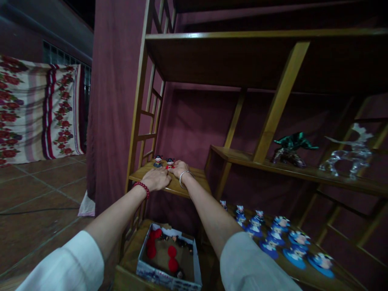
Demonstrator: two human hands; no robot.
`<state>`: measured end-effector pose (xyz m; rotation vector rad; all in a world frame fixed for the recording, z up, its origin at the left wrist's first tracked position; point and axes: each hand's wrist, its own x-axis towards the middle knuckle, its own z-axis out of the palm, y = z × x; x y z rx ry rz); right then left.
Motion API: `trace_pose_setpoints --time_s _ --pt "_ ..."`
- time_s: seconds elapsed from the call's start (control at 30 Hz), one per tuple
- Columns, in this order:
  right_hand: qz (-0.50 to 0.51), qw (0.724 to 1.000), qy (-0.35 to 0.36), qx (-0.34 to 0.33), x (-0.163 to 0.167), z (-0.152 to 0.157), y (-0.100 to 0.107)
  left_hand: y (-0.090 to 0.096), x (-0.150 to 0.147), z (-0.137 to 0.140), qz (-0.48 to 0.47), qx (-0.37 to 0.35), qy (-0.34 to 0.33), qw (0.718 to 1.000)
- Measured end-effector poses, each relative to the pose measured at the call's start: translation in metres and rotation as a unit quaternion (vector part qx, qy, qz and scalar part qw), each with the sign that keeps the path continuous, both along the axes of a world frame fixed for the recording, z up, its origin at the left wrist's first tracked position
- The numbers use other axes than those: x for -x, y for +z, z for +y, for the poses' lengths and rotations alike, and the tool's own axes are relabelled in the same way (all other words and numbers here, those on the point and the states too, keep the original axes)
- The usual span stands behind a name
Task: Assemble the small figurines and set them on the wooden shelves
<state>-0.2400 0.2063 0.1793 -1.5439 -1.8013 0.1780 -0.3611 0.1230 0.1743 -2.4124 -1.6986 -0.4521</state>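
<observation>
Reaches forward and inward with both forearms (pixel 119 220), running up out of pale sleeves (pixel 71 260) toward one small wooden shelf (pixel 198 180). Lays the left hand (pixel 156 179) palm down over the shelf's front edge, with fingers loosely bent and pointed across toward the other hand (cannot tell whether anything is held beneath them). Angles the right hand (pixel 180 167) in from the opposite side, with fingers partly closed and seemingly touching one red-robed figurine (pixel 170 163); cannot tell whether gripping or merely steadying. Wears one red bead bracelet (pixel 144 187) on the left wrist and one silver bangle (pixel 181 178) on the right. Count two figurines on that shelf, both upright and side by side: the red-robed one, just beyond the fingertips, and to its left one dark-robed figurine (pixel 158 161), near the left hand yet apart from it. Below, count one open cardboard box (pixel 165 279), with at least four rounded red pieces (pixel 173 265) inside, and several dark pieces (pixel 182 242) along the far wall, too small to number. At lower right, count roughly ten blue-and-white figurines (pixel 276 233) in rows, overlapping too much for an exact figure. On the ledge above those, count two animal sculptures: one dark green and bronze sculpture (pixel 291 147), one clear sculpture (pixel 348 153). Far left, count one floral blanket (pixel 34 115), hung upright.
</observation>
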Motion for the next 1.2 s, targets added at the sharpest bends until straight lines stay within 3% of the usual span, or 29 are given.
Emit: trace_pose_setpoints --time_s 0.77,1.0,1.2 --pt "-0.078 0.997 0.008 -0.020 0.005 -0.009 -0.004 0.008 0.001 -0.007 -0.010 0.034 0.014 0.999" --pt "-0.119 0.992 -0.009 -0.028 0.003 -0.026 0.004 0.009 0.000 -0.009 -0.020 0.033 0.023 0.999" --pt "-0.081 0.996 -0.017 -0.024 0.000 -0.025 0.002 0.009 -0.001 -0.012 -0.029 0.031 0.022 0.999"
